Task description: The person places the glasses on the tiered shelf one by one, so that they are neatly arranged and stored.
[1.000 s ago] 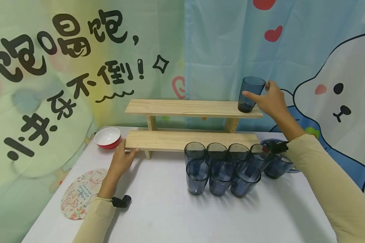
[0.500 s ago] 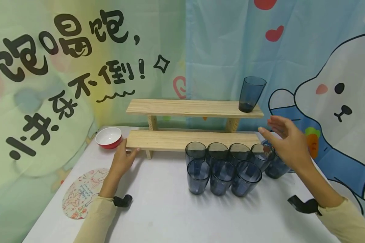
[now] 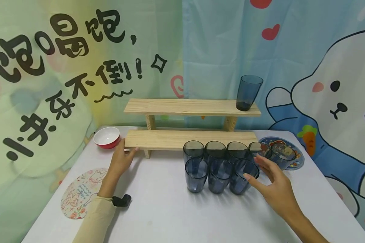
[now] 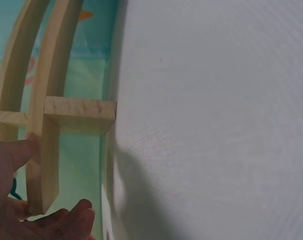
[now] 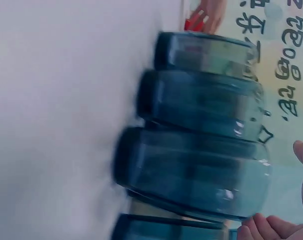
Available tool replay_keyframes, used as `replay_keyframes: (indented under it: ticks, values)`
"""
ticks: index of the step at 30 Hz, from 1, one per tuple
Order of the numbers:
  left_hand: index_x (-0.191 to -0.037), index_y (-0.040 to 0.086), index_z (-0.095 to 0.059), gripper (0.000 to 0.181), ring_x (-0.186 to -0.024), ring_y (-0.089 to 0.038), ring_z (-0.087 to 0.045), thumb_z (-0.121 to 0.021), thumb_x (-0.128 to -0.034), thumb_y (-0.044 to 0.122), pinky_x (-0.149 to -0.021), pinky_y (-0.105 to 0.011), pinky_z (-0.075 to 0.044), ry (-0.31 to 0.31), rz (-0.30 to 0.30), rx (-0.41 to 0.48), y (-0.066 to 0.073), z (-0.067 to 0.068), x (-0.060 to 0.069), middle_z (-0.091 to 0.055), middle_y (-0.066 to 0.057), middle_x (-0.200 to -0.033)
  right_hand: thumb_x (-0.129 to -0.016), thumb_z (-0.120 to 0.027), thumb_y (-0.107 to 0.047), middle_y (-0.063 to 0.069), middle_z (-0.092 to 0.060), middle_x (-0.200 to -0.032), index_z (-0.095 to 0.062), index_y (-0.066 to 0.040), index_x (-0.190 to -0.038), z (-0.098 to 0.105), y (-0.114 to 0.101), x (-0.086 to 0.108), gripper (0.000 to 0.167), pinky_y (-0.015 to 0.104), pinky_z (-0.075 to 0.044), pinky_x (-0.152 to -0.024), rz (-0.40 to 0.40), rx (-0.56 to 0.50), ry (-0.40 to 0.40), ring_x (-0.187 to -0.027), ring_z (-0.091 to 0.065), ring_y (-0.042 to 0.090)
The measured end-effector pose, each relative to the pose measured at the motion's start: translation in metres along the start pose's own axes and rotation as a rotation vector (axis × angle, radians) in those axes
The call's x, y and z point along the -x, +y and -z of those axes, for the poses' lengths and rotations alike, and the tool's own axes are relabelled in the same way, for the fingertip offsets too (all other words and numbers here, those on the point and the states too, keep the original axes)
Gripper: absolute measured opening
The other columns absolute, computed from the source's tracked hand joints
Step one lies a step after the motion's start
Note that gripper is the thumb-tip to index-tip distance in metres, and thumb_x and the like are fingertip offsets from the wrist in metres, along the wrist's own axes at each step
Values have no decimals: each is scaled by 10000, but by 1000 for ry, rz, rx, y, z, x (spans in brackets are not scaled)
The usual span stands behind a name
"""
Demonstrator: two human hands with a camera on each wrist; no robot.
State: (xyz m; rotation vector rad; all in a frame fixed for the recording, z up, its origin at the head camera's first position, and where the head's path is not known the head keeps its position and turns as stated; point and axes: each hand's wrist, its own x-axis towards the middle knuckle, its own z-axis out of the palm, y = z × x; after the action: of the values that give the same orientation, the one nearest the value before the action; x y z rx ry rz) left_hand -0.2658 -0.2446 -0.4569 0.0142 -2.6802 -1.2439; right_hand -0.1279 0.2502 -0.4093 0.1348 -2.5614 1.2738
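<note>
My left hand (image 3: 121,160) grips the left end of a two-tier wooden shelf (image 3: 170,138); in the left wrist view the lower board (image 4: 44,170) lies between thumb and fingers. My right hand (image 3: 275,189) is spread beside the right glass (image 3: 240,180) of the front row, thumb and fingers apart around its right side. Whether they touch it I cannot tell. Several blue tinted glasses stand upright in two rows before the shelf, among them the front left glass (image 3: 196,179). Another blue glass (image 3: 248,94) stands alone on the right end of the upper board.
A red and white bowl (image 3: 107,137) sits left of the shelf. A round patterned mat (image 3: 79,197) lies at the left of the white table (image 3: 158,209). A blue patterned round mat (image 3: 298,158) lies under the glasses at the right rear. A printed curtain hangs behind.
My right hand has let go of the glass on the upper board and come down toward the front row. My left hand has stayed at the shelf end.
</note>
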Motion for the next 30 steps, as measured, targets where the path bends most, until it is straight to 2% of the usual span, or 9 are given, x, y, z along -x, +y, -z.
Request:
replay_keyframes:
  ticks: [2, 3, 6, 9, 10, 14, 20, 26, 30]
  values:
    - [-1573, -107, -298, 728, -1403, -480, -482, -666, -1053, 245, -1174, -594, -405, 4, 2, 1, 0, 0, 0, -439, -338, -1525, -936, -821, -377, 185, -446, -1604, -329, -79, -1637, -5, 4, 2, 907, -51, -284, -1040, -22, -18, -20, -1477, -428, 426]
    - [-1573, -112, -296, 730, -1394, -483, -491, -666, -1054, 242, -1164, -594, -417, 3, 0, 3, 0, 0, 0, -440, -341, -1523, -930, -826, -383, 191, -426, -1619, -310, -78, -1645, -7, 6, 2, 933, -10, -301, -1089, -37, -22, -30, -1491, -409, 432]
    - [-1571, -117, -297, 723, -1383, -484, -504, -663, -1057, 236, -1147, -587, -443, -1, -8, 11, -1, 0, 0, -445, -339, -1521, -913, -839, -406, 217, -372, -1653, -270, -69, -1658, -13, 11, 2, 996, 265, -316, -1257, -95, -36, -59, -1520, -351, 475]
    - [-1564, -116, -307, 709, -1373, -487, -514, -664, -1057, 227, -1134, -587, -458, 1, -14, 12, 0, -1, 0, -455, -339, -1510, -906, -840, -433, 235, -376, -1646, -271, -51, -1652, -18, 16, 1, 1013, 585, -324, -1231, -137, -41, -77, -1523, -333, 497]
    - [-1559, -117, -314, 704, -1366, -488, -520, -669, -1053, 221, -1128, -587, -464, 7, -18, 12, 0, -1, 0, -462, -341, -1502, -905, -841, -439, 238, -387, -1637, -282, -46, -1647, -20, 18, 0, 1009, 615, -331, -1220, -145, -44, -79, -1523, -335, 493]
    - [-1551, -118, -323, 696, -1355, -489, -527, -674, -1049, 212, -1118, -586, -473, 17, -22, 11, 0, -2, -1, -467, -346, -1491, -905, -834, -460, 234, -447, -1591, -326, -39, -1624, -23, 23, -2, 976, 554, -342, -1212, -156, -50, -85, -1500, -400, 461]
    - [-1572, -106, -298, 721, -1384, -486, -502, -661, -1055, 241, -1149, -588, -437, 9, 3, -10, -1, 0, 0, -431, -342, -1529, -917, -828, -442, 239, -489, -1541, -344, -34, -1608, -25, 27, -3, 937, 364, -370, -1179, -142, -70, -99, -1458, -474, 440]
    - [-1593, -106, -261, 750, -1418, -487, -467, -650, -1059, 250, -1174, -589, -410, -3, 21, -10, 0, 1, 1, -385, -346, -1570, -924, -825, -424, 226, -481, -1551, -340, -47, -1614, -26, 29, -3, 923, 329, -366, -1184, -134, -77, -104, -1459, -475, 418]
    - [-1601, -112, -237, 764, -1458, -491, -421, -637, -1068, 263, -1210, -599, -363, -15, 21, -19, 1, 1, 1, -368, -354, -1584, -919, -832, -418, 216, -483, -1556, -348, -51, -1613, -26, 30, -2, 922, 185, -376, -1165, -143, -84, -104, -1462, -475, 400]
